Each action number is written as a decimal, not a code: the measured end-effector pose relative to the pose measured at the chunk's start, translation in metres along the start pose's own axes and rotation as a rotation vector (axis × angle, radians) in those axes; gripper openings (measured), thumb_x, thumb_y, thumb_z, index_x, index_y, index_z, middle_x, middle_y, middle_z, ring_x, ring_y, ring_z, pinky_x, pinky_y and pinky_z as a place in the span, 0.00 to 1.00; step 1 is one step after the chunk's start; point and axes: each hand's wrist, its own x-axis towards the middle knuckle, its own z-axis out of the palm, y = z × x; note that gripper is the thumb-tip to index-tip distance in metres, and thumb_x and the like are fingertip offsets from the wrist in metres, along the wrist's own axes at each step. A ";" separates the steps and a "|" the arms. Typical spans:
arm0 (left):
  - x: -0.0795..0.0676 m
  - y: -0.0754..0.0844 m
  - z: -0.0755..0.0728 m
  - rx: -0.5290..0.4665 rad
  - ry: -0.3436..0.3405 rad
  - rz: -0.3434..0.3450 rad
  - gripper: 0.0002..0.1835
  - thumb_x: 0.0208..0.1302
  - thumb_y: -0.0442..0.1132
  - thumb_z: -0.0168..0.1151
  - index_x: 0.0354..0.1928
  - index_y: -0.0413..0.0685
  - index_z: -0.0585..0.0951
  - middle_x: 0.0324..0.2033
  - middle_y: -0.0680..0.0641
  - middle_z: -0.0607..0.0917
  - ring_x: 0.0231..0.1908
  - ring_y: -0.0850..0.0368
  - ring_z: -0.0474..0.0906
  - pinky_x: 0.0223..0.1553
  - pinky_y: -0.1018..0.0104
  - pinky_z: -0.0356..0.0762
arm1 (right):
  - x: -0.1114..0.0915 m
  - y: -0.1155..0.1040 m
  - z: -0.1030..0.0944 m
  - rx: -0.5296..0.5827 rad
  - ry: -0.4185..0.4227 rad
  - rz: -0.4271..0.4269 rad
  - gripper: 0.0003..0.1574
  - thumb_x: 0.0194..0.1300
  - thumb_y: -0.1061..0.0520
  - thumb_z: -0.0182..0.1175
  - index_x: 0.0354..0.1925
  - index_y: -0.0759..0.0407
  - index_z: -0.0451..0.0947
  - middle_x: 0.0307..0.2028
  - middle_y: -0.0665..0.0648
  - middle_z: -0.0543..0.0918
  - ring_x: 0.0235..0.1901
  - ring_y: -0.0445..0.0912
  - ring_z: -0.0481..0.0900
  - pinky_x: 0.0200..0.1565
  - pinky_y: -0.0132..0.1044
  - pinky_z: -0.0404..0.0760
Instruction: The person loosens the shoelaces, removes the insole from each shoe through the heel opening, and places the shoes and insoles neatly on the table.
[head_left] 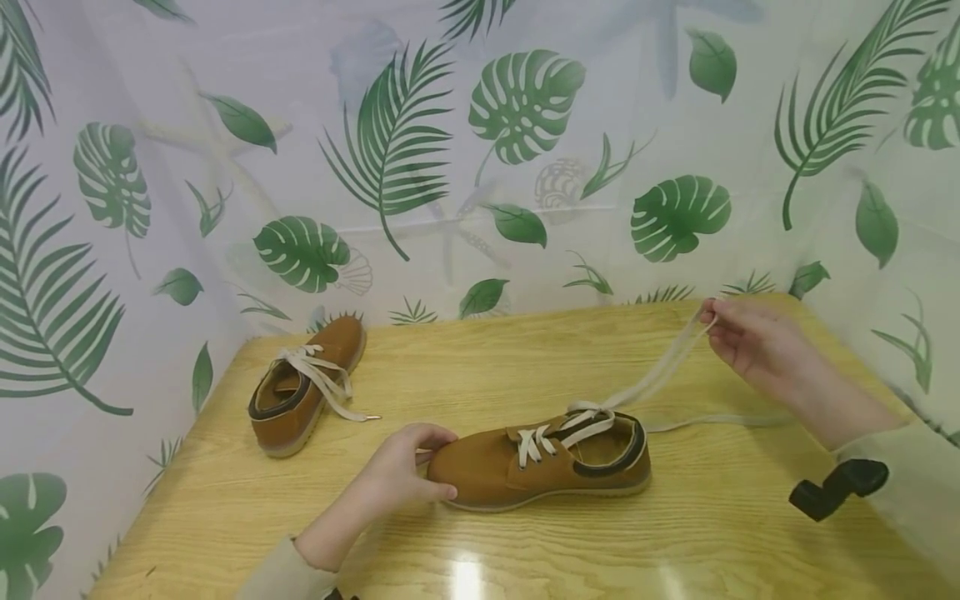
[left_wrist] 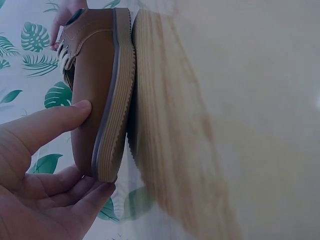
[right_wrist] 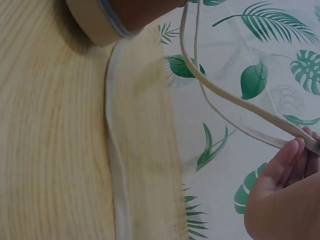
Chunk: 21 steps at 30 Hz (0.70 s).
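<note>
The half-curled left hand (head_left: 408, 471) grips the near shoe (head_left: 480, 467) at its nine-o'clock toe; the right hand (head_left: 757, 346), at two o'clock, pinches an apparently doubled lace (head_left: 637, 390). Another shoe (head_left: 300, 418) lies toward ten.

Beige sleeves (head_left: 911, 512), lumpy black fitting (head_left: 836, 488) on the right one.

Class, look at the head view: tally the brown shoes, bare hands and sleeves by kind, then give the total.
Brown shoes: 2 (near shoe, far shoe)
Bare hands: 2 (left hand, right hand)
Sleeves: 2 (left sleeve, right sleeve)
Total: 6
</note>
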 end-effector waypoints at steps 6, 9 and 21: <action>-0.001 0.002 0.000 -0.003 0.000 -0.007 0.33 0.54 0.27 0.81 0.63 0.34 0.78 0.61 0.38 0.81 0.65 0.37 0.78 0.69 0.54 0.82 | -0.001 0.011 0.002 -0.135 0.039 0.037 0.25 0.84 0.67 0.44 0.47 0.63 0.90 0.44 0.55 0.93 0.39 0.43 0.90 0.46 0.31 0.92; -0.001 0.002 0.001 -0.007 0.000 -0.010 0.33 0.54 0.26 0.81 0.63 0.34 0.78 0.61 0.38 0.81 0.65 0.37 0.78 0.69 0.54 0.82 | -0.001 0.016 0.002 -0.217 0.037 0.032 0.25 0.84 0.68 0.46 0.47 0.60 0.91 0.48 0.52 0.93 0.44 0.42 0.90 0.50 0.30 0.91; 0.001 0.000 0.002 0.002 0.015 -0.019 0.33 0.53 0.26 0.81 0.62 0.35 0.79 0.60 0.39 0.82 0.64 0.39 0.78 0.70 0.53 0.81 | 0.004 0.012 -0.010 -0.255 0.096 -0.041 0.24 0.82 0.70 0.47 0.45 0.60 0.91 0.51 0.46 0.93 0.55 0.36 0.88 0.54 0.27 0.86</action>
